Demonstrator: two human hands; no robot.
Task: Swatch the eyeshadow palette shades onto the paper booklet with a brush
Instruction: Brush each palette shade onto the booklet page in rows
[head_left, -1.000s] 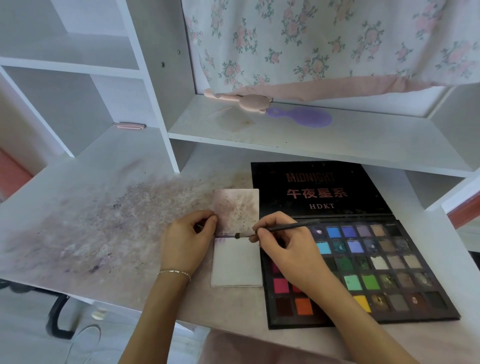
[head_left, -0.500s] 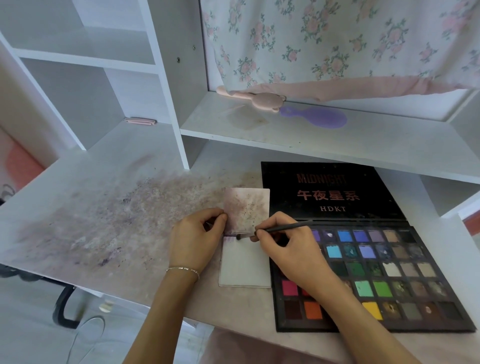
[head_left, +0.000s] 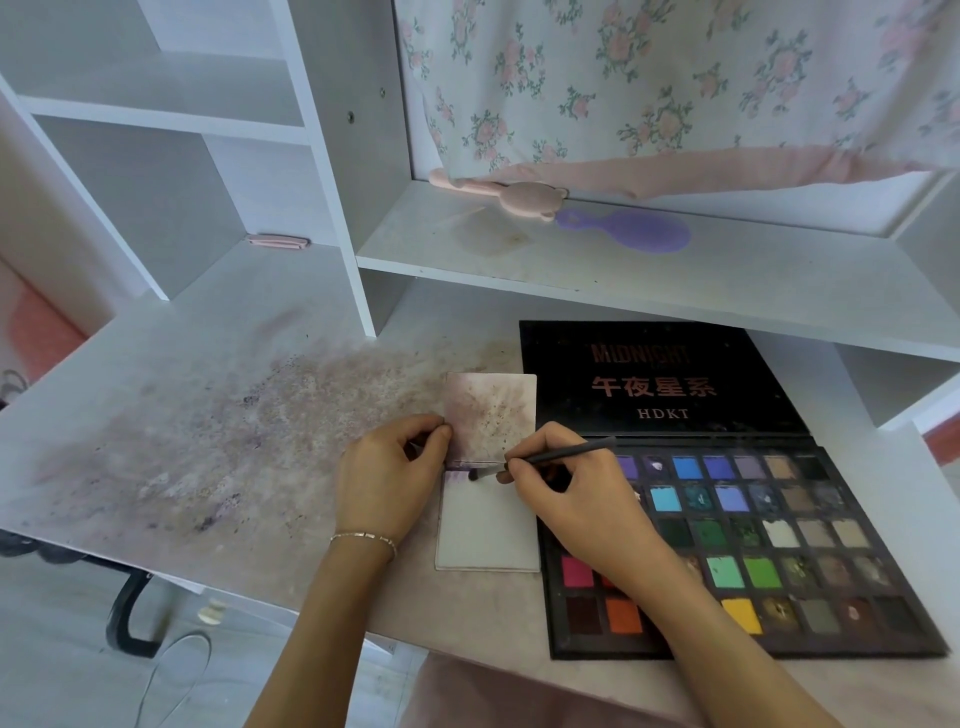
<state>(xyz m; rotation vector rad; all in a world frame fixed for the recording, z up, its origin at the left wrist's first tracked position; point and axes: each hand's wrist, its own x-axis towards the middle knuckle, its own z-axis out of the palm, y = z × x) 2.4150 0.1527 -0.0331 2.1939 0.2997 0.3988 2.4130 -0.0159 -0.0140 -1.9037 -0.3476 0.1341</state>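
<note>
At a powder-stained white desk (head_left: 182, 415), the left hand (head_left: 387, 480) pins the left edge of an open paper booklet (head_left: 488, 525), thumb and curled fingers pinching at the fold where the smudged upper leaf meets the pale lower page. The brush (head_left: 540, 460) lies almost level across that fold, its long axis running left to right: dark bristles touch the lower page's top left corner, beside a faint purple streak, while the handle slants up and right toward the palette (head_left: 779, 561). The right hand (head_left: 566, 499) grips the brush by the ferrule end in a pencil hold and sits between booklet and palette, partly over the left pans, so it is the nearer hand to both; the clean paper for any next stroke lies below and to the right of the bristles, toward the person. The pans sit just beside the booklet's right edge, the purple and blue shades in the top row closest to the handle. The black lid (head_left: 649, 384), folded back flat, reads "MIDNIGHT", then "午夜星系", then "HDKT". No other writing is legible.
</note>
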